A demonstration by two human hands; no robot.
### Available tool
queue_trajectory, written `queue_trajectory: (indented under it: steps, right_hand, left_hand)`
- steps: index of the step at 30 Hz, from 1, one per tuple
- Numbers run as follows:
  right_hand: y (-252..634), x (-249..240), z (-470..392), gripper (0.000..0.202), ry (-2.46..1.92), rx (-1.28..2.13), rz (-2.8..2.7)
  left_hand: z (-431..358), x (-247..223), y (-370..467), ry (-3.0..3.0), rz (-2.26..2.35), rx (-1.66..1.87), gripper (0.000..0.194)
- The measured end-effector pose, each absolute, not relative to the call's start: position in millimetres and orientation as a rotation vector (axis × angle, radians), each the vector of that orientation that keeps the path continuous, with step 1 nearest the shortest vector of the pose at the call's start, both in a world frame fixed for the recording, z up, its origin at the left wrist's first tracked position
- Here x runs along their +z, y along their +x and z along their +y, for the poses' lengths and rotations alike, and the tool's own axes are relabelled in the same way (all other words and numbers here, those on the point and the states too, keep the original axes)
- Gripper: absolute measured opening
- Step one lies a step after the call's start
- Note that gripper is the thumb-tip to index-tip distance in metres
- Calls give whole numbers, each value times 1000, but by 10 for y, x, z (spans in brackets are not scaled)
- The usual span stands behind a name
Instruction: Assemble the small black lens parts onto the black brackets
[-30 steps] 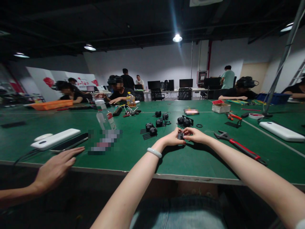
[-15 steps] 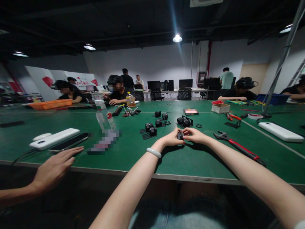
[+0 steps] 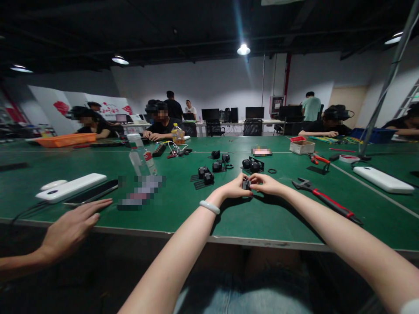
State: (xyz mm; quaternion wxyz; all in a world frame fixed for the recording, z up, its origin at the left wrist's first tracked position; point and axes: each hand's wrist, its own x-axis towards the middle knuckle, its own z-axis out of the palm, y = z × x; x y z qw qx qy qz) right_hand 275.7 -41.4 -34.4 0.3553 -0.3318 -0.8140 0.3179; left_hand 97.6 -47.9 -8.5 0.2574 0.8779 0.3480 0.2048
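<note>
Between both hands, just above the green table (image 3: 183,209), is a small black part (image 3: 246,184). My left hand (image 3: 236,186), with a pale bangle on its wrist, has thumb and fingers closed round it. The fingertips of my right hand (image 3: 264,183) pinch its right side. Just behind the hands sits a group of black round-headed parts (image 3: 251,165), with a black ring (image 3: 272,171) to its right. More such black parts (image 3: 206,175) rest to the left on thin dark strips.
An adjustable wrench (image 3: 330,202) with red and black handles lies to the right, before a white device (image 3: 382,179). At left are a clear bottle (image 3: 137,155), another white device (image 3: 72,187) and another person's hand (image 3: 70,226). A small box (image 3: 301,147) stands farther back.
The whole view has shifted slightly. Both hands stay together round the small black part, with only slight finger movement. The other person's hand remains at the left edge of the table.
</note>
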Motion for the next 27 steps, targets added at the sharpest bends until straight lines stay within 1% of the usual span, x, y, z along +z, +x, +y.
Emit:
queue_trajectory:
  steps: [6, 13, 27]
  right_hand:
    - [2776, -359, -398, 35, -832, 843, -2119]
    - [2755, -328, -425, 31, -853, 783, -2147]
    - [2756, -327, -407, 30, -910, 695, -2186]
  left_hand:
    - [-518, -59, 978, 2384, 957, 547, 50]
    - [-587, -5, 993, 2372, 999, 538, 43]
    - [-600, 11, 991, 2355, 1023, 526, 46]
